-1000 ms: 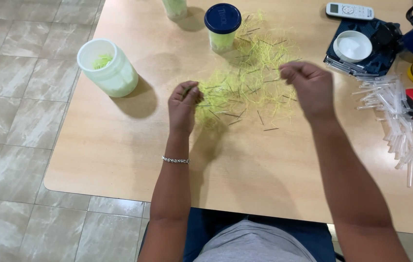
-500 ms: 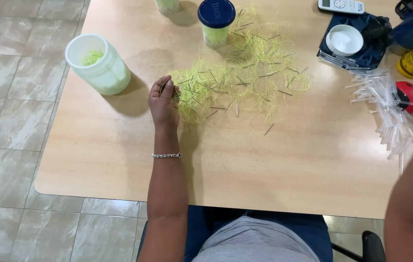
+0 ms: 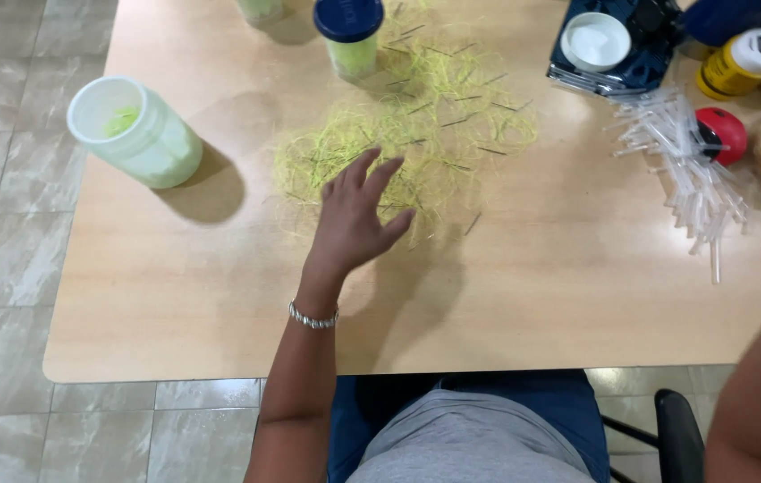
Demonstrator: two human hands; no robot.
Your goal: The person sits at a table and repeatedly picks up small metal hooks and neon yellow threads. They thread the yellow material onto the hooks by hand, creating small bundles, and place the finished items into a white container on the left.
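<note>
**Fig. — Left hand spread over a heap of yellow-green strands**

Head view, looking down on a light wooden table (image 3: pixel 175 295). The left hand (image 3: pixel 354 219) is stretched fwd w/ palm down and fingers (image 3: pixel 379 179) splayed wide, nothing gripped; the fingertips rest on or just above the near edge of the strand pile (image 3: pixel 425 125). Whether the palm touches the tabletop cannot be told. A beaded silver bracelet (image 3: pixel 312 317) sits at the wrist. Only the right forearm (image 3: pixel 760 402) shows, at the lower right corner of the frame; that hand is out of view, so its finger state cannot be told.

The pile is a loose tangle of thin yellow-green fibres mixed w/ short dark sticks, spread across the table's centre from just beyond the hand up toward the far edge.

Surroundings:
- Open translucent jar (image 3: pixel 135 131), left of the pile and well apart from it, w/ some green material inside.
- Small jar w/ dark blue lid (image 3: pixel 348 31), at the pile's far side, touching its strands.
- Dark blue tray (image 3: pixel 622 49) holding a white round lid, upper right.
- Heap of clear plastic tubes (image 3: pixel 689 174), right of the pile, apart from it.
- Red ball-like object (image 3: pixel 723 134), just beside the tubes.
- Yellow bottle w/ white cap (image 3: pixel 743 63), far right.
</note>
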